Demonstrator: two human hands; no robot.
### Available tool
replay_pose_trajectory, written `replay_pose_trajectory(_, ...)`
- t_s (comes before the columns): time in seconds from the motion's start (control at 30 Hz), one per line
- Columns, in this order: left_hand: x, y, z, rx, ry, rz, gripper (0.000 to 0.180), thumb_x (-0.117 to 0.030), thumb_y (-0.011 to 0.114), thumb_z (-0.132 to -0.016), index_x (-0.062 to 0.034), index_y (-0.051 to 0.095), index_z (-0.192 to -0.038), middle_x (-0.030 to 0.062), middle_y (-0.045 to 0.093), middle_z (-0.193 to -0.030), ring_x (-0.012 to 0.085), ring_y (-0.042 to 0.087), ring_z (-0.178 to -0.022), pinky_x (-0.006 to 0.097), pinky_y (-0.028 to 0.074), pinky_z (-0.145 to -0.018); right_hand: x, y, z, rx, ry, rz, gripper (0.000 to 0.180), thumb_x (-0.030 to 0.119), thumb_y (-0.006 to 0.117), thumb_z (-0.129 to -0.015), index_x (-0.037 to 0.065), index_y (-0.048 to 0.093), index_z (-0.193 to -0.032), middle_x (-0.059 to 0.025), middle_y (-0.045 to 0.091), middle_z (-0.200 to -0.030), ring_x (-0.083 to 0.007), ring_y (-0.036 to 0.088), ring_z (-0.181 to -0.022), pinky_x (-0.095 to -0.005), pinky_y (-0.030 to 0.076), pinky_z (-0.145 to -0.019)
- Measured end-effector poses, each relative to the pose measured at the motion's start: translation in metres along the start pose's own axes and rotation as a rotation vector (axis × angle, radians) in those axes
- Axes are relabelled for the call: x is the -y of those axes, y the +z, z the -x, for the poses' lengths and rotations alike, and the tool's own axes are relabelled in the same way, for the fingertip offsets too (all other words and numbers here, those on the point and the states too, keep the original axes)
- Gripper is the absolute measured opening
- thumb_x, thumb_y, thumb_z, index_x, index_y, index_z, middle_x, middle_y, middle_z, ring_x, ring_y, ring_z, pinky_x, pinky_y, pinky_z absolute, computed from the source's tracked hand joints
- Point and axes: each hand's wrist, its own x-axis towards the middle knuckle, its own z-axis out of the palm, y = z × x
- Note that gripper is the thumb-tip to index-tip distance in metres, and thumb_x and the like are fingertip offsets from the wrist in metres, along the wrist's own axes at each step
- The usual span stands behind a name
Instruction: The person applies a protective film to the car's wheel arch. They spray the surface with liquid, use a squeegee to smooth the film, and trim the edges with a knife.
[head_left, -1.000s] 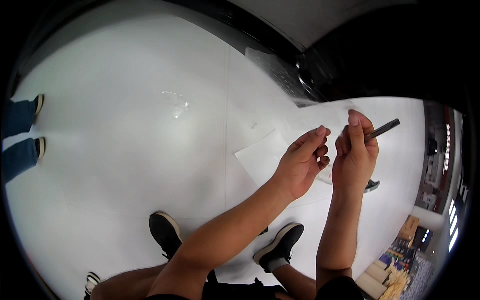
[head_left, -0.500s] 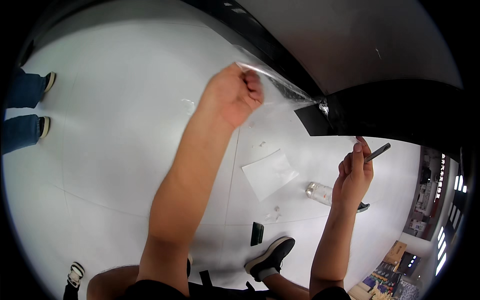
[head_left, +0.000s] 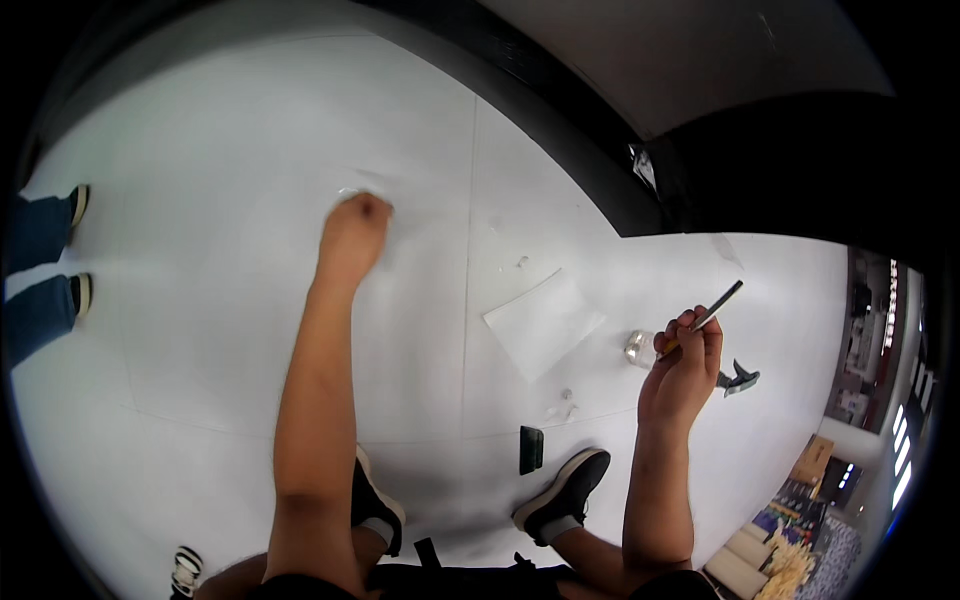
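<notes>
My left hand (head_left: 355,235) is closed in a fist above the pale floor, blurred by motion. Thin clear film (head_left: 350,190) shows faintly beside its knuckles; whether the fist grips it or it lies on the floor I cannot tell. Lower right, the fingers of my right hand (head_left: 682,372) wrap round a slim grey pen-shaped tool (head_left: 722,298), which points up and right. Farther off, a glossy black vehicle panel (head_left: 770,165) curves across the upper right, and crumpled clear film (head_left: 643,168) clings near its corner. Neither hand touches the panel.
A white sheet (head_left: 545,325) lies on the floor with small clear scraps (head_left: 565,408) near it. A clear bottle (head_left: 638,348) and a dark spray trigger (head_left: 740,378) show behind my right hand. A dark green block (head_left: 531,450) is by my shoe. Another person's legs (head_left: 40,235) stand far left.
My left hand has moved left and down from the panel; the film no longer stretches between them. My right hand has drawn back from the panel's lower edge, still holding the tool.
</notes>
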Motion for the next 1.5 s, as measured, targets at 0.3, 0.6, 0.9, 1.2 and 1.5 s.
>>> replay_pose_trajectory(0.3,-0.144,0.020,0.073,0.060,0.225,0.104,0.022,-0.021,0.078,-0.091,-0.0052,0.076,-0.107,0.0034,0.073,-0.094,0.0138,0.057,-0.066,0.029,0.047,-0.062,-0.018,0.001,0.045,0.328,-0.470,0.320,0.029,0.003,0.046,-0.109,-0.010,0.048,-0.134,-0.0134,0.062,-0.082,-0.0140,0.058,-0.059,-0.0250,0.048,-0.054)
replay_pose_trajectory(0.6,-0.193,0.048,0.081,-0.421,0.699,0.454,0.029,-0.007,0.084,-0.081,-0.0043,0.073,-0.107,0.0060,0.065,-0.097,0.0183,0.062,-0.068,0.031,0.050,-0.058,-0.012,0.016,0.058,0.313,-0.260,0.354,0.022,0.008,0.051,-0.109,-0.007,0.054,-0.125,-0.0102,0.063,-0.083,-0.0124,0.058,-0.060,-0.0237,0.046,-0.052)
replay_pose_trajectory(0.9,-0.212,0.027,0.087,-0.114,0.350,0.563,0.019,-0.009,0.083,-0.083,-0.0020,0.072,-0.096,0.0068,0.067,-0.085,0.0165,0.065,-0.070,0.030,0.054,-0.062,-0.011,0.010,0.056,0.364,-0.306,0.350,0.024,0.006,0.050,-0.108,-0.008,0.052,-0.128,-0.0126,0.064,-0.088,-0.0139,0.060,-0.065,-0.0246,0.048,-0.055)
replay_pose_trajectory(1.2,-0.212,0.039,0.087,-0.199,0.393,0.614,0.016,-0.013,0.082,-0.083,-0.0025,0.073,-0.091,0.0047,0.065,-0.081,0.0144,0.059,-0.068,0.029,0.050,-0.064,-0.003,0.006,0.060,0.579,-0.345,0.084,0.026,0.002,0.041,-0.109,-0.003,0.050,-0.132,-0.0241,0.064,-0.105,-0.0275,0.071,-0.073,-0.0370,0.063,-0.061)
replay_pose_trajectory(1.5,-0.211,0.035,0.082,-0.033,0.303,0.778,0.013,-0.009,0.080,-0.090,0.0014,0.074,-0.095,-0.0082,0.055,-0.072,-0.0008,0.044,-0.064,0.018,0.032,-0.056,0.025,-0.015,0.043,0.766,-0.163,-0.428,0.031,0.020,0.065,-0.102,0.003,0.051,-0.124,-0.0256,0.069,-0.103,-0.0349,0.072,-0.087,-0.0353,0.062,-0.056)
